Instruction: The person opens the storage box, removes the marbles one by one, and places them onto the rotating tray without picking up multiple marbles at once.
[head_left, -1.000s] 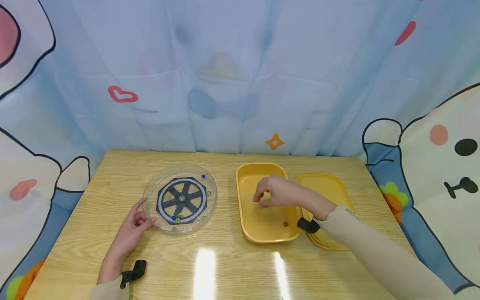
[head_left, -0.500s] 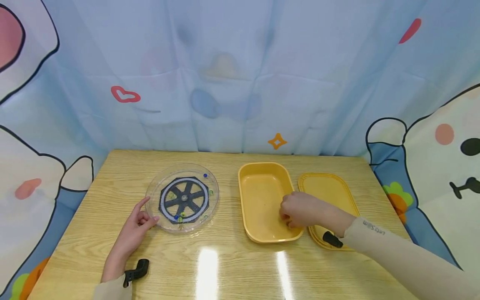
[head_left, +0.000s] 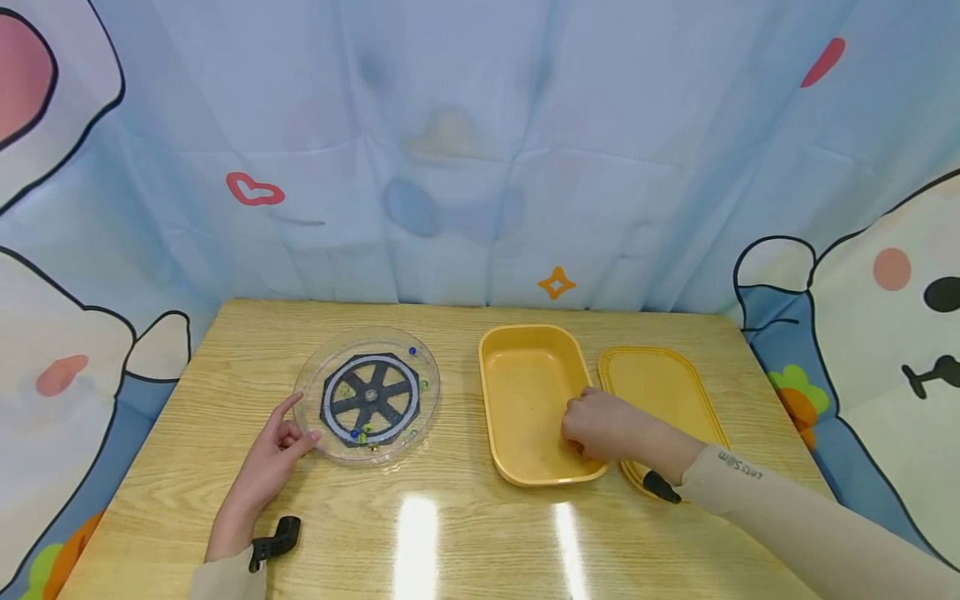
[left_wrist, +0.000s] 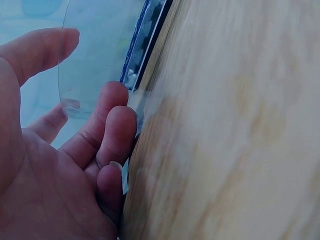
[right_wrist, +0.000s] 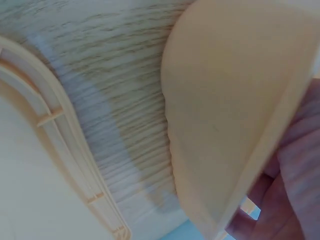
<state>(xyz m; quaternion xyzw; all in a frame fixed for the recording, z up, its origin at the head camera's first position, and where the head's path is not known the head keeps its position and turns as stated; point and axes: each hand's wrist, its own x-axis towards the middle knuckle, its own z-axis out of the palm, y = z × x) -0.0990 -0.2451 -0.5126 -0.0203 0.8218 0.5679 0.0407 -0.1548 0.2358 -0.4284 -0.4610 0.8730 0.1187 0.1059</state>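
A clear round dish (head_left: 307, 375) with a dark spoked wheel pattern (head_left: 370, 396) lies on the table at left. Several small marbles, one a blue marble (head_left: 412, 351), are inside it. My left hand (head_left: 266, 458) holds the dish's left rim with thumb and index finger, the other fingers curled by the table. At right, my right hand (head_left: 600, 427) reaches into the yellow tub (head_left: 525, 400), with curled fingers low at its near right corner. The tub wall (right_wrist: 225, 110) covers part of these fingers in the right wrist view. Whether they pinch the small brown marble I cannot tell; it is hidden.
A flat yellow lid (head_left: 660, 392) lies right of the tub, partly under the right forearm. The wooden table (head_left: 337, 525) ends at a blue printed curtain (head_left: 465, 167) behind. Each wrist wears a black camera mount.
My right hand has moved right and down inside the tub, over the brown marble seen earlier, which is now covered. A small amber marble has rolled right along the dish's near edge. Left hand unchanged.
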